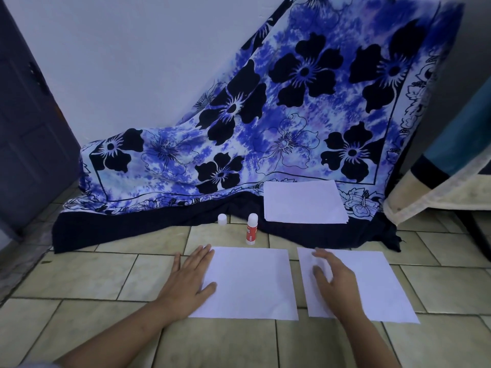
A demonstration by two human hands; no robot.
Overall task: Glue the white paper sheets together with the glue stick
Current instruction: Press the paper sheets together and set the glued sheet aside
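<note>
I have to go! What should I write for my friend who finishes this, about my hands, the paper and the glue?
The left hand is open, flat on the left sheet at its edge.
The right hand is open, on or just over the right sheet.
The sheets lie side by side on the tiled floor, a gap between.
The glue stick stands upright behind them, a white cap beside it.
A paper stack lies on the cloth.
Done: sheets laid out.
To do: take the glue stick, spread glue, press sheets together.
</note>
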